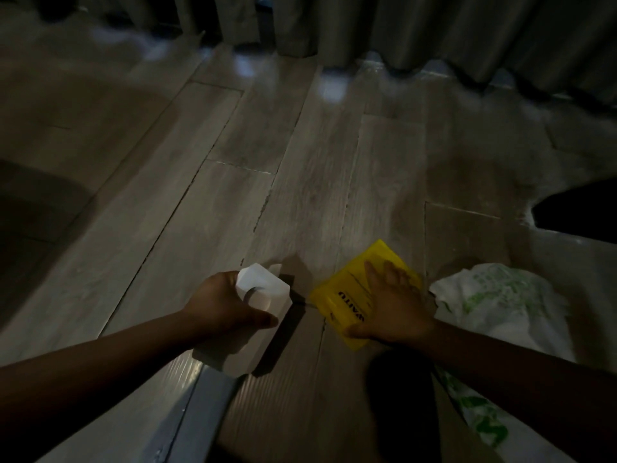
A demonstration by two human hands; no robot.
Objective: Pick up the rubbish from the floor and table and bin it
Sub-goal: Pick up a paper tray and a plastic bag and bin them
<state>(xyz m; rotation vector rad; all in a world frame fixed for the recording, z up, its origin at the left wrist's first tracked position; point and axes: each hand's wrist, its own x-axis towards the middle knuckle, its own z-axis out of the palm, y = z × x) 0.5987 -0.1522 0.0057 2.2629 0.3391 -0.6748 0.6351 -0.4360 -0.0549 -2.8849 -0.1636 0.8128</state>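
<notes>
Head view looks down on a dim grey wood-plank floor (200,195), with a crumpled white plastic bag printed in green (494,302) lying at the right. The left hand (217,305) is wrapped round a white cardboard carton (263,285), so it is occupied. The flat yellow plastic packet (347,292) lies on the boards, one corner pointing away, directly under the right hand (390,305), whose spread, straight fingers rest on it without yet pinching.

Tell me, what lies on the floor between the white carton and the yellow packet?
Nothing: in the head view, only bare shadowed floor separates the white carton from the yellow packet.
</notes>
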